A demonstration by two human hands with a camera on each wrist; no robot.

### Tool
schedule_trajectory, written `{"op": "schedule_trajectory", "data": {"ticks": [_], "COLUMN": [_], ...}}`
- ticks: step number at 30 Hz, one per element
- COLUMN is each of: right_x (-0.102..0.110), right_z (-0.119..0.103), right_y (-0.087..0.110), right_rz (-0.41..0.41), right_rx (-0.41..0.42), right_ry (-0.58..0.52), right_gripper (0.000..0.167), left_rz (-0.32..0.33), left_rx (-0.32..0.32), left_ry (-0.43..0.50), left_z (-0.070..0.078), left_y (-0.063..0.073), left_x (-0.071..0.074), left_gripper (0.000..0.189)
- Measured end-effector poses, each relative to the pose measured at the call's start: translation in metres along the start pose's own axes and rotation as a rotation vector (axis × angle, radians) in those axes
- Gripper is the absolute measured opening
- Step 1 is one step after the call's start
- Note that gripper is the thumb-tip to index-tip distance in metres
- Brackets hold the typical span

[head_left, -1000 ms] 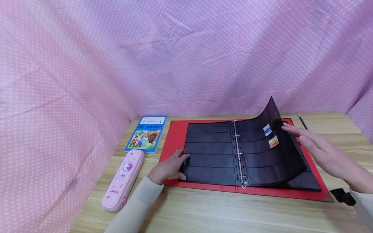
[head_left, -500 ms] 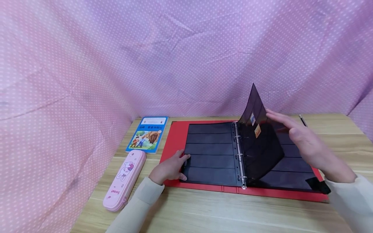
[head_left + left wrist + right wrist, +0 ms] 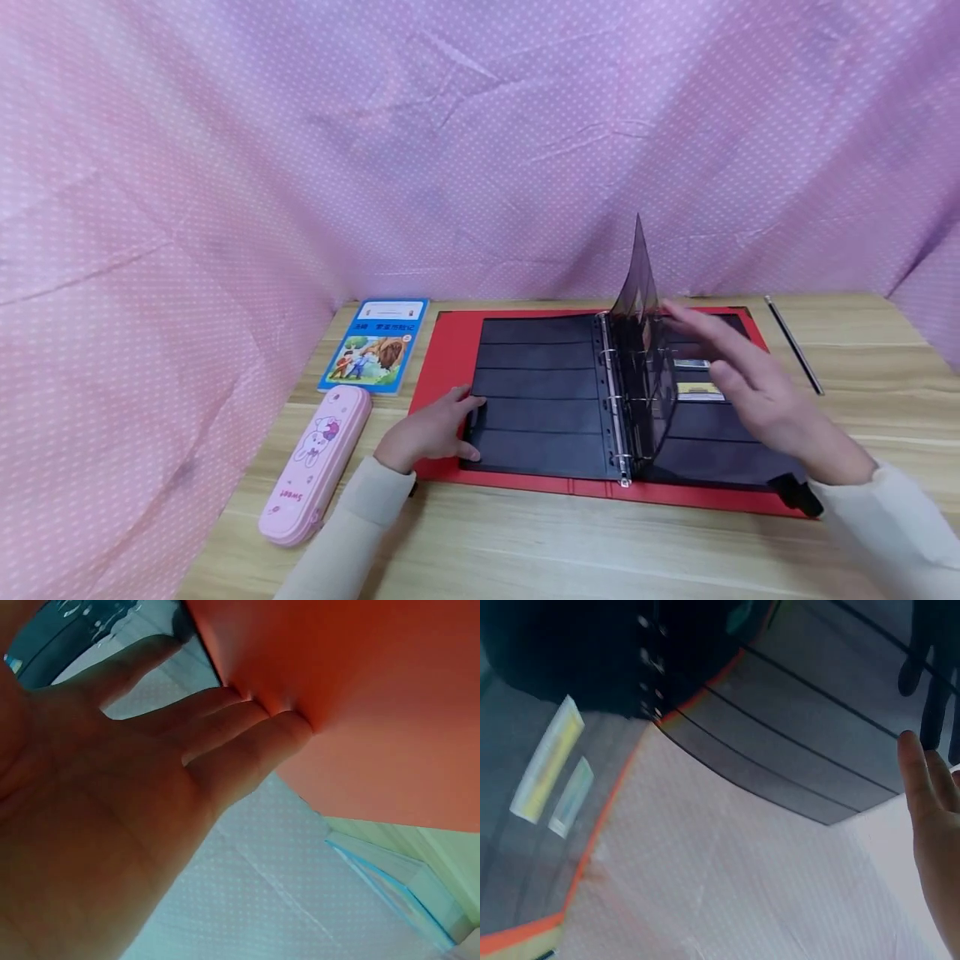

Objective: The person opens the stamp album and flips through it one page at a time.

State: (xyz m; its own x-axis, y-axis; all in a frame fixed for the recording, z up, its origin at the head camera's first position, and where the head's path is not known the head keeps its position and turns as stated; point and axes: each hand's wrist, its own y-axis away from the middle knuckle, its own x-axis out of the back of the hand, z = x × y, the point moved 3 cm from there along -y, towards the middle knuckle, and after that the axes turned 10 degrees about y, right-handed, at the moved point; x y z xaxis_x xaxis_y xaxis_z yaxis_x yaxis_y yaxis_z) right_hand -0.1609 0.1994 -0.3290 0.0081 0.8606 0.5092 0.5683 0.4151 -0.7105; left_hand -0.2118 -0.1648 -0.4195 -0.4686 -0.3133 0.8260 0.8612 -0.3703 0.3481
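Observation:
A red ring-binder stamp album (image 3: 442,358) lies open on the table, its black pocket pages on metal rings (image 3: 615,400). One page (image 3: 643,333) stands nearly upright over the rings. My right hand (image 3: 757,392) is at that page's right side, fingers extended; in the right wrist view the fingertips (image 3: 909,746) touch the page's edge. Beneath, the right page shows a yellow-and-white stamp (image 3: 699,392) and a partly hidden smaller one. My left hand (image 3: 438,425) rests at the left page's (image 3: 543,396) outer edge; in the left wrist view its fingertips (image 3: 292,724) press the red cover.
A pink pencil case (image 3: 318,467) lies left of the album, below a blue picture-covered book (image 3: 375,346). A dark pencil-like stick (image 3: 793,343) lies at the right. A pink dotted cloth (image 3: 480,167) hangs behind the wooden table (image 3: 525,542).
My right hand has moved left, swinging the page from leaning right to nearly upright. The stamps on the page beneath have come into view. My left hand has stayed in place.

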Motion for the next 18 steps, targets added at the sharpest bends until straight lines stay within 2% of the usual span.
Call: {"op": "schedule_trajectory", "data": {"ticks": [3, 8, 10, 13, 16, 18], "right_x": [-0.014, -0.044, -0.054, -0.067, -0.077, -0.082], "right_z": [0.002, 0.01, 0.013, 0.016, 0.018, 0.019], "right_y": [0.01, 0.028, 0.034, 0.038, 0.04, 0.04], "right_rz": [-0.096, -0.295, -0.358, -0.439, -0.521, -0.561], "right_rx": [-0.051, -0.18, -0.189, -0.17, -0.183, -0.198], "right_ry": [0.095, 0.188, 0.211, 0.222, 0.23, 0.237], "right_gripper": [0.047, 0.05, 0.046, 0.045, 0.045, 0.045], "left_rz": [0.078, 0.3, 0.34, 0.313, 0.212, 0.136], "left_rx": [-0.055, -0.164, -0.184, -0.189, -0.149, -0.109], "left_ry": [0.074, 0.178, 0.207, 0.243, 0.245, 0.21], "left_z": [-0.001, 0.002, 0.005, 0.009, 0.012, 0.014], "left_y": [0.0, 0.002, 0.003, 0.003, 0.002, 0.001], "left_x": [0.011, 0.035, 0.042, 0.046, 0.04, 0.03], "left_gripper": [0.069, 0.052, 0.051, 0.055, 0.062, 0.067]}}
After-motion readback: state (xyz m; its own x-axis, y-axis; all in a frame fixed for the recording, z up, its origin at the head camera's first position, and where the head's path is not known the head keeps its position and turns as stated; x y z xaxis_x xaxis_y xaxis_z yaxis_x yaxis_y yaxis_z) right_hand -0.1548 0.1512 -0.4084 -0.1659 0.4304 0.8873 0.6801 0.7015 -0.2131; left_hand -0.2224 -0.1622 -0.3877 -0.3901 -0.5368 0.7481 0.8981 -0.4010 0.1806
